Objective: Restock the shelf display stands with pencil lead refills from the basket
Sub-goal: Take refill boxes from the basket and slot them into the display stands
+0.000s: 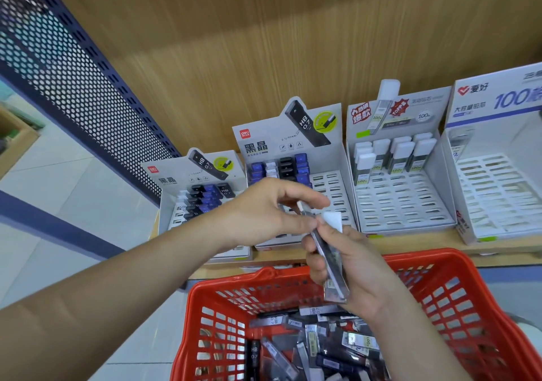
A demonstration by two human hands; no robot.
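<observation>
My right hand (355,266) grips a small bunch of white-capped lead refill cases (330,256) above the red basket (457,292). My left hand (264,213) pinches the top end of one case in that bunch, near its white cap (333,220). Several loose refill cases (308,348) lie in the basket. On the wooden shelf stand several cardboard display stands: a small one at left (202,193) with black and blue cases, a taller one (293,157) partly behind my hands, a white-capped one (396,169) with many vacant slots, and a mostly vacant one (498,175) at right.
A dark blue perforated metal panel (73,87) rises at the left of the shelf. A wood-grain back wall (293,43) stands behind the stands. A light tiled floor (58,204) shows at the lower left.
</observation>
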